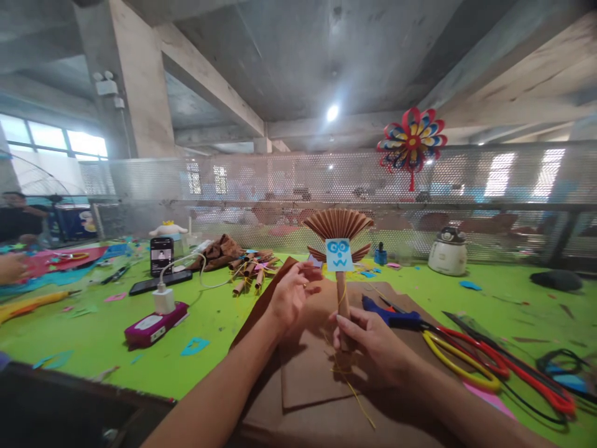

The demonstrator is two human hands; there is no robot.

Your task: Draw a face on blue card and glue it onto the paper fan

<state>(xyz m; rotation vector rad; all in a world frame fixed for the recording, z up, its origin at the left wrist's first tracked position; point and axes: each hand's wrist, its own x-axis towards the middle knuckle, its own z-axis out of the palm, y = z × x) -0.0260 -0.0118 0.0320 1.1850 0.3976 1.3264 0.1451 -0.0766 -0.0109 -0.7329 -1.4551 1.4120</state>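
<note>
My right hand (368, 345) grips the lower end of a brown paper tube (342, 298), held upright. The tube carries a brown pleated paper fan (338, 224) on top and a blue square face card (339, 254) in front. My left hand (291, 292) hovers just left of the tube with fingers spread, a thin yellow thread (347, 376) running near it and down across the brown paper sheets (308, 379) below.
Red and yellow scissors (471, 358) and a blue glue gun (387, 314) lie right of my hands. Rolled brown tubes (249, 267), phones (161, 255) and a charger box (153, 323) sit left on the green table (116, 348). Another person's hand (12, 267) is far left.
</note>
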